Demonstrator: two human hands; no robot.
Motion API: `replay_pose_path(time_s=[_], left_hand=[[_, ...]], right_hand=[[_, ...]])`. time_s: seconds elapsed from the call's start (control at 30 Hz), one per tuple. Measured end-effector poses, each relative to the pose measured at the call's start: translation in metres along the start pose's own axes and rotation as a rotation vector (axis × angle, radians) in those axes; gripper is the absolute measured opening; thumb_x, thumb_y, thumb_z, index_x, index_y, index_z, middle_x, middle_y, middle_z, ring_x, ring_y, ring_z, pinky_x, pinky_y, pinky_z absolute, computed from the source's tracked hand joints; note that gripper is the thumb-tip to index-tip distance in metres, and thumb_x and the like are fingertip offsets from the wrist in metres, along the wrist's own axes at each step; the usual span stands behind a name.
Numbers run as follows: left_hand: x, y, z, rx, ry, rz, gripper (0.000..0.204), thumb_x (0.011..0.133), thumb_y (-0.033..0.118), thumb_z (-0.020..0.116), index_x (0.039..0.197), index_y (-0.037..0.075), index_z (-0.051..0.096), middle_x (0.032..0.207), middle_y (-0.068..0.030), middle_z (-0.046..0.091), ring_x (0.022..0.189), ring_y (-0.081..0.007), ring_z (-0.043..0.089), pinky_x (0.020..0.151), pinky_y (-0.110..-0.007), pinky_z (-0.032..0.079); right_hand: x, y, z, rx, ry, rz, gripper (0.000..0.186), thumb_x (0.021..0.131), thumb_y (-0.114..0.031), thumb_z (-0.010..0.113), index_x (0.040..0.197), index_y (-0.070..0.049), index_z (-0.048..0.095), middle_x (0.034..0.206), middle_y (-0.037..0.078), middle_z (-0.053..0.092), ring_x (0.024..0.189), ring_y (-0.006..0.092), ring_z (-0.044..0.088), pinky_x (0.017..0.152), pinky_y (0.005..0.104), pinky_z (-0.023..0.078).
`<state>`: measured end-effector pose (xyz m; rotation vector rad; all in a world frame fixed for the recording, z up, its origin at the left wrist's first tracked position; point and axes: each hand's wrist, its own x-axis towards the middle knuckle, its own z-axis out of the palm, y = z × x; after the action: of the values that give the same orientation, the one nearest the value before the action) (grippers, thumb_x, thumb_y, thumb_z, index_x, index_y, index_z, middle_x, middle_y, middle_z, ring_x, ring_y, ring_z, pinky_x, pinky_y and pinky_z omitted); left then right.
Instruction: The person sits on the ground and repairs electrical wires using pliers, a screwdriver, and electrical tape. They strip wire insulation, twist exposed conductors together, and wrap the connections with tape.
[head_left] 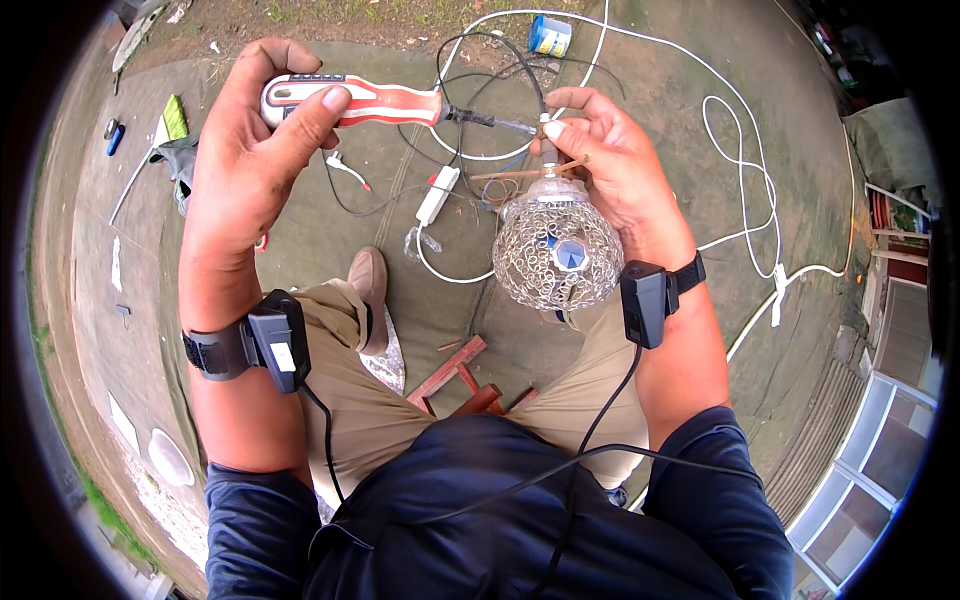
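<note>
Left hand [240, 155] curled round the screwdriver [392, 103], right hand [632, 165] pinching the stem [549, 150], mesh globe [530, 262] beside it: I'd keep the shaft [490, 121] square.

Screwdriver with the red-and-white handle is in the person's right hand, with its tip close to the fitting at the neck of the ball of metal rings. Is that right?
Not quite: the head view shows the screwdriver in the left hand, not the right. Its tip is close to the fitting at the neck of the ball of metal rings.
</note>
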<state>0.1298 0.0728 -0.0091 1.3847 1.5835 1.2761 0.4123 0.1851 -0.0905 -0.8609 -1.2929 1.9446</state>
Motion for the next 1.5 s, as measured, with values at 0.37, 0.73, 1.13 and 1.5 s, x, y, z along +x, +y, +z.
replay_pose_path(time_s=[0.37,0.73,1.13,1.5], left_hand=[[0.013,-0.020,-0.038,-0.172,0.562,-0.023,0.027,0.092,0.024,0.067,0.105,0.000,0.063,0.087,-0.0040,0.066,0.073,-0.0107,0.062,0.060,-0.022,0.041],[-0.073,-0.095,-0.195,-0.469,0.729,-0.295,0.025,0.098,0.019,0.061,0.109,-0.003,0.062,0.099,-0.0116,0.071,0.089,-0.0213,0.071,0.061,-0.025,0.055],[-0.243,-0.317,-0.134,-0.508,0.904,-1.230,0.026,0.097,0.023,0.061,0.109,0.000,0.060,0.090,-0.0068,0.062,0.077,-0.0190,0.067,0.056,-0.028,0.049],[-0.213,-0.383,-0.134,-0.530,0.889,-1.133,0.038,0.100,0.020,0.058,0.132,0.002,0.049,0.105,-0.0035,0.064,0.097,-0.0166,0.063,0.084,-0.032,0.047]], right_hand=[[0.001,0.002,-0.005,-0.178,0.016,0.128,0.033,0.095,-0.028,0.064,0.119,-0.005,0.060,0.092,0.003,0.069,0.077,0.0078,0.057,0.073,0.0256,0.044],[0.009,0.008,0.018,-0.414,-0.029,0.192,0.027,0.094,-0.019,0.064,0.113,0.000,0.065,0.088,0.001,0.066,0.079,0.0095,0.059,0.074,0.0254,0.046],[0.033,0.035,0.040,-0.508,-0.058,0.357,0.024,0.094,-0.023,0.065,0.107,-0.003,0.062,0.086,0.001,0.065,0.077,0.0085,0.057,0.070,0.0236,0.042],[0.061,0.063,0.059,-0.567,-0.108,0.499,0.028,0.094,-0.027,0.068,0.105,-0.002,0.063,0.088,0.003,0.067,0.079,0.0100,0.060,0.075,0.0249,0.046]])
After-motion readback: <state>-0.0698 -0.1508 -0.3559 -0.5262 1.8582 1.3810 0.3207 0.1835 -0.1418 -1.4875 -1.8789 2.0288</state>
